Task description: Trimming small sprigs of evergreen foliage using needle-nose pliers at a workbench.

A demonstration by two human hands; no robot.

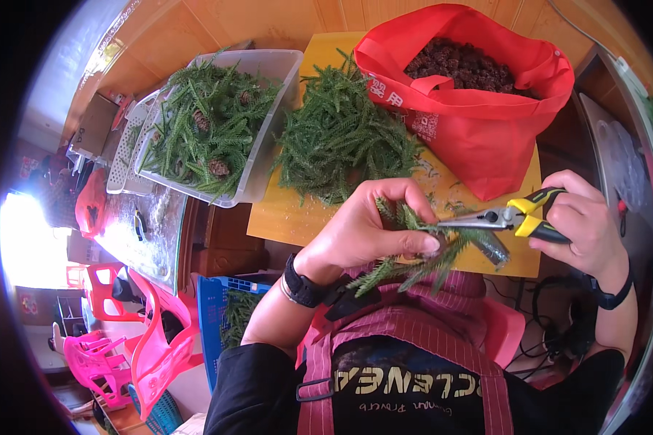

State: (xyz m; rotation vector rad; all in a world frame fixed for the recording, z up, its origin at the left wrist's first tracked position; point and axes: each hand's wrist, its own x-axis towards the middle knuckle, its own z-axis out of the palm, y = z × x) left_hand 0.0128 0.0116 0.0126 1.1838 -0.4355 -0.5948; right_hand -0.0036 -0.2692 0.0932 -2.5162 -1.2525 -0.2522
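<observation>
My left hand (363,232) pinches a green artificial pine sprig (406,272) between thumb and fingers, its needles fanning out below the fingertips. In my right hand (577,217) is a pair of pliers (514,215) with yellow and black handles. The metal jaws reach left to the sprig beside my left fingertips; whether they grip a wire or stem there is too small to tell. A thick greyish stem end (493,250) juts to the right under the jaws. Behind my left hand, a heap of pine sprigs (345,138) lies on the yellow tabletop (286,214).
A clear plastic bin (268,156) at the far left holds sprigs and several pinecones. At the far right stands a red bag (479,148) of dark pinecones (464,65). A blue crate (210,326) with greenery is by my left elbow. Pink chairs (163,333) stand farther left.
</observation>
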